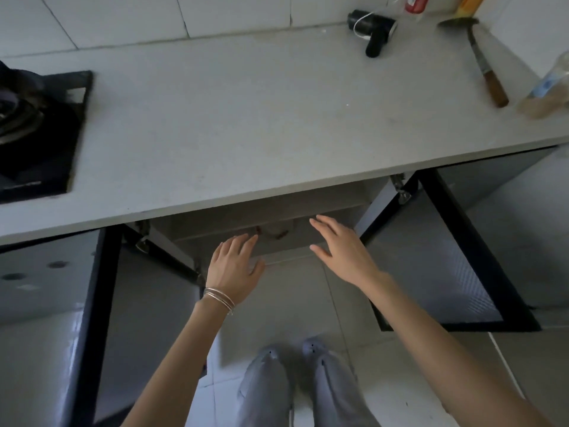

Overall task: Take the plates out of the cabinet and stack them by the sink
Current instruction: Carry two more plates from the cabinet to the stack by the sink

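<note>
Both hands are seen stretched toward the open grey under-counter cabinet (271, 211), whose two dark-framed doors, the left door (101, 303) and the right door (455, 257), are swung wide apart. The left hand (234, 266), with thin metal bangles (219, 297) at the wrist, is held flat with fingers spread and nothing in it, just in front of the cabinet's lower edge. The right hand (341, 248) is likewise spread and empty, palm turned inward, level with the same opening and apart from the left hand. Inside the cabinet, between and just beyond the two hands, only a faint pale rounded rim with reddish marks (274, 232) can be made out on the shelf; whether it is a plate cannot be told, and it is touched by neither hand. Above the cabinet the pale grey stone countertop (246, 118) is seen, with a black gas hob (37, 134) at its left end, a black handheld device with a white cord (372, 29) toward the back, and a wooden-handled metal ladle (480, 60) at the right
</note>
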The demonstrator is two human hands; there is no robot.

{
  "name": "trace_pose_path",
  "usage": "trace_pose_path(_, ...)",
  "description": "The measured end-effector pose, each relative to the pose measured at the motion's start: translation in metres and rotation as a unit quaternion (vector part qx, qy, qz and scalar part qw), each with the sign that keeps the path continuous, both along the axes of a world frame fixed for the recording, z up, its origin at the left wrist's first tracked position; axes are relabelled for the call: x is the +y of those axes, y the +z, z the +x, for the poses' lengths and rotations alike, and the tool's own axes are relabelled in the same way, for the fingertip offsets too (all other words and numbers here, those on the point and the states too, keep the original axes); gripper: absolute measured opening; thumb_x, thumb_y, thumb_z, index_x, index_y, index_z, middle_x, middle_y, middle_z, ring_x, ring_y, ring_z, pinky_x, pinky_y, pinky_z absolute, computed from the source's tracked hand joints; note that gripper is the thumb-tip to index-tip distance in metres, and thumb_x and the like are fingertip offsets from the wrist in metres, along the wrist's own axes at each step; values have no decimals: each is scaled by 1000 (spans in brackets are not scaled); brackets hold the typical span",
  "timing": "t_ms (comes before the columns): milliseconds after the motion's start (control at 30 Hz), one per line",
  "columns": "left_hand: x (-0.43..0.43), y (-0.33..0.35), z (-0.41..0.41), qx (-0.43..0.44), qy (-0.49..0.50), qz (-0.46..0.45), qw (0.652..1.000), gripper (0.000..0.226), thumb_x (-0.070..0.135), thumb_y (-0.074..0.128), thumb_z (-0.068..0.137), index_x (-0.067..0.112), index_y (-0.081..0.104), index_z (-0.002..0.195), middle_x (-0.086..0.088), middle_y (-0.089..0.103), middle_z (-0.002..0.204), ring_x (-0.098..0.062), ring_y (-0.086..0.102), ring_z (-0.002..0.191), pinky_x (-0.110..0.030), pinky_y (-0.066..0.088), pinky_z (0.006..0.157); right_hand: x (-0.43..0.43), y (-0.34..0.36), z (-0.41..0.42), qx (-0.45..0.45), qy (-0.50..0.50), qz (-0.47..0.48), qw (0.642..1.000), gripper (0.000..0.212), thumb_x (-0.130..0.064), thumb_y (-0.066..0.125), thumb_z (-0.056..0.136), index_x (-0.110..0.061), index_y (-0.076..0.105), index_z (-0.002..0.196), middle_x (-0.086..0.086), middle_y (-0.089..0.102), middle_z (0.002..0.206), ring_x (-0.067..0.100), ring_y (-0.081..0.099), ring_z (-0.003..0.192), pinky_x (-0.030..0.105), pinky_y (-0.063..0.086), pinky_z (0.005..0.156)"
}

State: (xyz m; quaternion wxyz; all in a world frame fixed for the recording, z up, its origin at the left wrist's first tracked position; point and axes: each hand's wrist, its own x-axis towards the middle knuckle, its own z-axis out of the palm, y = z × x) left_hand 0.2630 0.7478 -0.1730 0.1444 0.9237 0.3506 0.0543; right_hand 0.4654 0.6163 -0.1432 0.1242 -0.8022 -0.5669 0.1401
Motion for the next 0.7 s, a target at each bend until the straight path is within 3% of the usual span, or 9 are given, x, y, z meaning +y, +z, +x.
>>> trace_pose_path(133,5,-70,10,-3,19,-4,1000,61,48,34,80,12,56,123,-10,61,120,-33,57,109,-47,44,95,14,-72,13,6,16,-8,1000,54,-35,46,95,-16,30,143,3,30,150,21,38,131,37,33,106)
trace_pose_path(400,36,-248,40,0,4,35,999,54,46,39,75,14,63,110,-8,66,98,-32,62,87,-40,52,71,46,-250,35,-2,18,1,1000,55,-36,45,95,-18,29,144,-2,29,150,18,37,131,33,30,103)
trace_pose_path(600,82,-398,55,-14,-26,50,998,55,44,43,75,13,59,118,-10,63,109,-33,60,96,-40,50,86,69,-406,57,13,24,33,999,52,-26,54,91,-15,37,139,5,42,141,25,44,126,36,36,98)
trace_pose_path(700,98,-460,62,-29,-20,60,998,52,43,44,75,11,62,113,-12,65,104,-33,63,90,-41,52,83,83,-476,66,22,19,55,998,52,-23,58,88,-13,41,136,9,48,136,28,49,121,37,39,95)
